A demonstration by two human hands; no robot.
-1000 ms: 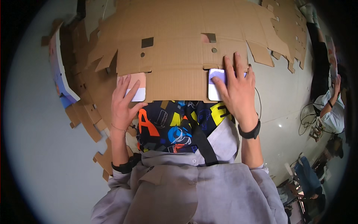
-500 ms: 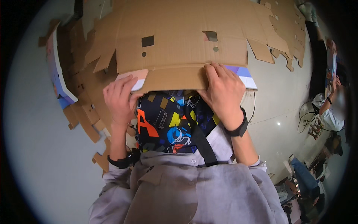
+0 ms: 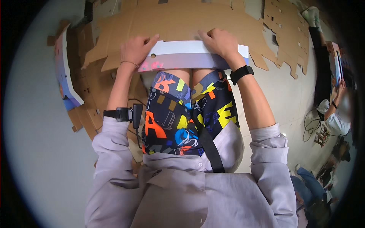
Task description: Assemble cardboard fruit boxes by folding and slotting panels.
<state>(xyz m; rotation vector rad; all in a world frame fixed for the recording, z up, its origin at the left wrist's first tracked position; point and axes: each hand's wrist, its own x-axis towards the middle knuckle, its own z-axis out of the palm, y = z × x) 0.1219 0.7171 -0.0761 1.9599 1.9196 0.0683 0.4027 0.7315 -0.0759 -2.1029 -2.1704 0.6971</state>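
A large sheet of brown cardboard (image 3: 178,21) lies in front of me, its near end above my knees. Along that end a flap with a printed face (image 3: 186,57), white and purple with pink flowers and a small round hole, faces up. My left hand (image 3: 137,49) is closed at the flap's left end, thumb toward the middle. At the right part of the fold my right hand (image 3: 221,42) is closed too, with its thumb pointing inward. The fingertips of both hands are partly hidden. Below the flap are my patterned shorts (image 3: 186,117).
More cut cardboard (image 3: 91,76) lies on the floor at left, beside a standing printed panel (image 3: 62,68). Another cut cardboard piece (image 3: 291,38) is at far right. Over on the right a person (image 3: 336,114) handles a printed panel, near black cables (image 3: 312,123).
Both hands have moved forward, away from my body. The flap's brown face was up before; now its printed face shows, and more of my shorts and knees is visible.
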